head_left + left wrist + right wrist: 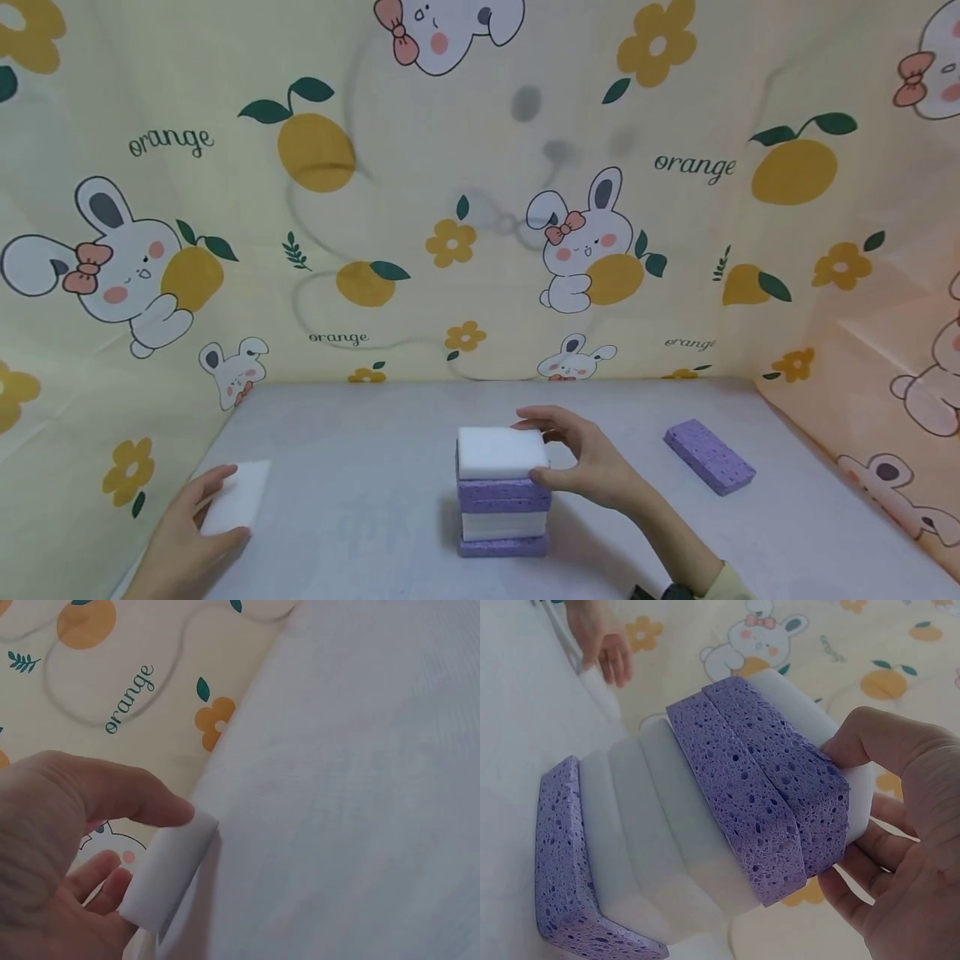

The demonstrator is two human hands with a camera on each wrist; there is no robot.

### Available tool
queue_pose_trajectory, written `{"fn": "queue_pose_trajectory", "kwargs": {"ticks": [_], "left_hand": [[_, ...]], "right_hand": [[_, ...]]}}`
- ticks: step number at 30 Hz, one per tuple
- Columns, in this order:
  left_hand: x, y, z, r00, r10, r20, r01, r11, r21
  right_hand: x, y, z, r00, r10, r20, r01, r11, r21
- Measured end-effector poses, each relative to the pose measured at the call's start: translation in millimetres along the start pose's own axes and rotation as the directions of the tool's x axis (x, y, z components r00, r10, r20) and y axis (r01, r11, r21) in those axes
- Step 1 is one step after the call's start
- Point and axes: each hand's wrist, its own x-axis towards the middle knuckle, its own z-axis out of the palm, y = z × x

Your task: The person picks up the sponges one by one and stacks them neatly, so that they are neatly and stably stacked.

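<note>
A stack of sponges stands on the table in the head view. Its lowest layer is a purple sponge (502, 547), with white sponges (656, 840) above it, then two purple sponges (742, 780). On top lies a white sponge (501, 454), pinched at its right side between the thumb and fingers of my right hand (588, 462); the thumb tip is right at the seam with the purple layer below. At the far left, my left hand (180, 533) grips another white sponge (238, 498) by its edges, thumb at the near side, close over the table.
A single purple sponge (708, 456) lies on the table right of the stack. The pale table (360, 467) is bordered at the back and sides by a hanging cloth (480, 292) printed with rabbits and oranges.
</note>
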Motion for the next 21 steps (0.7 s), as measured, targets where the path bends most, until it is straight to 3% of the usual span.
{"fn": "queue_pose_trajectory", "kwargs": {"ticks": [8, 10, 16, 21], "left_hand": [[-1.7, 0.6, 4.4, 0.994, 0.084, 0.073, -0.082, 0.996, -0.033], [-1.3, 0.4, 6.1, 0.994, 0.072, 0.084, -0.068, 0.997, -0.048], [2.9, 2.1, 12.6, 0.995, -0.066, 0.077, 0.069, 0.997, -0.041], [2.8, 3.0, 14.6, 0.996, -0.063, 0.067, 0.063, 0.998, 0.01]], "right_hand": [[-0.5, -1.3, 0.2, 1.0, 0.006, -0.001, -0.006, 1.0, -0.005], [-0.5, -1.4, 0.1, 1.0, -0.001, 0.0, 0.001, 1.0, -0.011], [-0.8, 0.0, -0.4, 0.999, -0.035, 0.01, 0.035, 0.999, -0.022], [-1.3, -0.2, -0.1, 1.0, -0.012, 0.006, 0.012, 1.0, -0.019]]}}
